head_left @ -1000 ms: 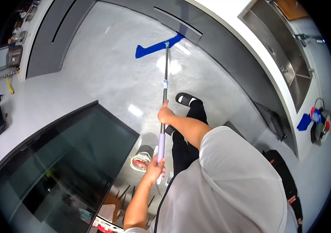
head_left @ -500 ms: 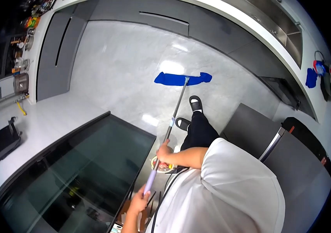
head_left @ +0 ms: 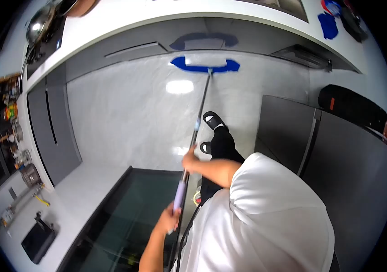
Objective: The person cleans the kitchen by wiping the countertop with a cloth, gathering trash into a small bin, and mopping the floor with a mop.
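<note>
A mop with a blue head (head_left: 207, 68) and a long grey pole (head_left: 203, 97) slants across the floor. My right hand (head_left: 190, 159) is wrapped round the pole, above the lilac grip section. Lower down, at the bottom end of that lilac section (head_left: 179, 195), my left hand (head_left: 170, 219) is closed on the same handle. The blue head lies spread on the light grey floor (head_left: 125, 109), close to the base of the grey cabinets, its two ends bent toward them.
Grey cabinets (head_left: 89, 56) run along the far side under a white counter. A tall grey appliance (head_left: 347, 158) stands at right, with a black case (head_left: 352, 106) behind it. A dark glass-topped surface (head_left: 130, 213) is at lower left. My slippered feet (head_left: 214, 120) are near the pole.
The view has swung to the right. The mop head has moved from beside the feet out toward the cabinets, after being drawn back from them earlier. Both hands have kept their hold.
</note>
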`<state>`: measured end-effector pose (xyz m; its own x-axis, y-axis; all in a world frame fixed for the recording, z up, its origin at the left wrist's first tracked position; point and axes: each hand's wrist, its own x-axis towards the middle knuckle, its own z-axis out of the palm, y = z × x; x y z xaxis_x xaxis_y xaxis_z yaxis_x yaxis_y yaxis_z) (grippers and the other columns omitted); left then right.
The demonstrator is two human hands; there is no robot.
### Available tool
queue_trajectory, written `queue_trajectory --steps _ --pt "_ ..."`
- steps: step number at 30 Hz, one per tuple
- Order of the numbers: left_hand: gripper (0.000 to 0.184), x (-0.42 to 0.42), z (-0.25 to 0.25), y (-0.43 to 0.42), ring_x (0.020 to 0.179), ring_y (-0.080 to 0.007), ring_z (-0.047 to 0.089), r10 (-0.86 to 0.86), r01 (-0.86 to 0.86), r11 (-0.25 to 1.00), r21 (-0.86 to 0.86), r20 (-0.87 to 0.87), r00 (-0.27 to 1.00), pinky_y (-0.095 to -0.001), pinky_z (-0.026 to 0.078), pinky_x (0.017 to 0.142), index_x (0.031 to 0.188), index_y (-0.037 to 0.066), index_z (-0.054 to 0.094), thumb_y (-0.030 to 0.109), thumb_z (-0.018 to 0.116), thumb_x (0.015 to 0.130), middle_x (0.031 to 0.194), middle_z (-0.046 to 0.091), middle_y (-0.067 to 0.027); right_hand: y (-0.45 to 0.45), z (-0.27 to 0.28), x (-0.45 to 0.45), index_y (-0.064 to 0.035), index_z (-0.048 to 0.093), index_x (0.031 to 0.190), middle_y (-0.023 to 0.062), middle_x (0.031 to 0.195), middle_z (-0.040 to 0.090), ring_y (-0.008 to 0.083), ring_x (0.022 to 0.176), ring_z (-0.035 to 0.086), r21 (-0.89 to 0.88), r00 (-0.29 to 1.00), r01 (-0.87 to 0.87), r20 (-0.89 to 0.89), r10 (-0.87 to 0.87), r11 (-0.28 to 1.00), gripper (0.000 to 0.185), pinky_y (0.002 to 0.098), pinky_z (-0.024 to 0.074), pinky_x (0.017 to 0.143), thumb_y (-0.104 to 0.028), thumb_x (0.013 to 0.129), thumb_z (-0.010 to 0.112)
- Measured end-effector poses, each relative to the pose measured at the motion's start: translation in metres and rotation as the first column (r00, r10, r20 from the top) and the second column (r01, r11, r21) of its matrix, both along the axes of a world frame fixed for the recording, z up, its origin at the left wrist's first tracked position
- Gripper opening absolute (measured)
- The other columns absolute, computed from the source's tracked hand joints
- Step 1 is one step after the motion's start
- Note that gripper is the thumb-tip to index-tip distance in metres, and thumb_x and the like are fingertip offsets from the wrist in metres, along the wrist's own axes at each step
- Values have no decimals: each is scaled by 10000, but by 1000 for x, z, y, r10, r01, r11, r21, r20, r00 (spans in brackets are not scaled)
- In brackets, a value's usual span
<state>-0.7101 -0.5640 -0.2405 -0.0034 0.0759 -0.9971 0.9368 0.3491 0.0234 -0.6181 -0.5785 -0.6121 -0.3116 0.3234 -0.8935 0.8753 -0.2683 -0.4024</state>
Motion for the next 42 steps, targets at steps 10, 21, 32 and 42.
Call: queue_trajectory --steps 10,21,32,42 --pt "521 141 4 67 494 -84 466 -284 286 952 -106 31 958 -277 432 433 1527 175 438 359 555 1054 670 497 4 -25 55 167 90 -323 1455 238 807 686 331 550 670 -63 131 990 41 -991 128 1054 430 582 498 -267 986 550" --pt "387 425 -151 -4 483 -118 480 -536 581 812 -53 328 778 -303 442 405 1256 51 538 382 506 1058 683 509 -26 -152 -52 491 31 264 1192 131 746 680 225 553 663 172 -423 905 250 -871 -390 418 417 520 752 -167 938 532" --pt "485 194 -137 139 519 -163 545 -705 704 707 64 145 695 -352 445 469 1420 101 502 408 520 1044 681 564 -56 13 -55 237 30 261 1067 148 708 702 256 592 694 -29 94 995 186 -978 90 395 465 528 870 -184 925 560" --pt "541 -93 -28 292 498 -123 506 -678 635 735 236 250 691 -311 448 457 1447 77 473 435 537 1047 655 528 -16 145 115 25 98 -388 1406 236 815 711 324 665 713 -429 -304 848 86 -949 -311 1064 440 594 646 -240 989 531"
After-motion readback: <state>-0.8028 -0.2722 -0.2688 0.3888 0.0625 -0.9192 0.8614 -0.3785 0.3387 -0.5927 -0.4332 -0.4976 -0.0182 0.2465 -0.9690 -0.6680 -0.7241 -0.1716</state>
